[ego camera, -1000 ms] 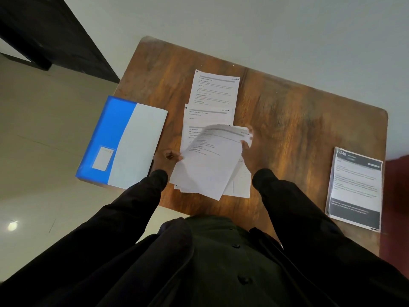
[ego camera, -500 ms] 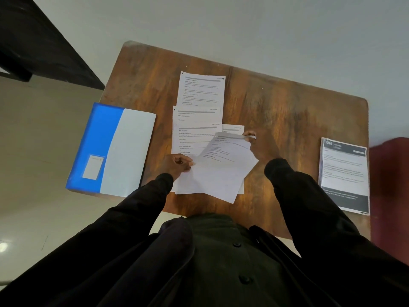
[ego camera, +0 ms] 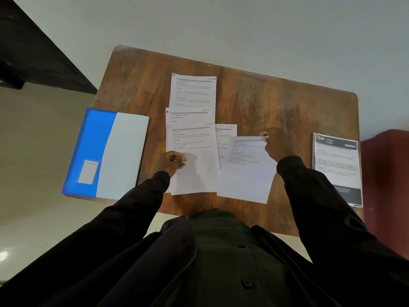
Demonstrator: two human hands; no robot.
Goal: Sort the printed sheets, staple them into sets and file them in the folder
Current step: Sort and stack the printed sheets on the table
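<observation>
Sorting stage, as seen from beside the person. At far left the folder (ego camera: pixel 106 154), a stiff rectangular cover in glossy blue and matt white with a small pale label, lies shut. It appears to hang well past the left edge of the counter (ego camera: pixel 276 103), so a nudge from a sleeve could tip it to the floor. The left hand (ego camera: pixel 171 161) rests on the near pile (ego camera: pixel 197 176), fingers (ego camera: pixel 182 161) curled against the top sheet; whether they pinch or only press cannot be told. Should that pressure lift, the thin, smooth pages could slide over one another and mix the sets. Beyond the pile the far sheets (ego camera: pixel 192 91) lie flat and overlapped, white and greyed with text. The loose sheet (ego camera: pixel 245 173) lies just beside the pile, partly over another page, its far right corner clamped between thumb and fingers of the right hand (ego camera: pixel 273 145). A one-corner grip on limp paper risks a crease or a skewed landing. At far right a printed card (ego camera: pixel 336 167) with dark bands, seemingly sleeved in clear plastic, lies apart. The counter is dark varnished wood, streaky-grained, round-cornered.
</observation>
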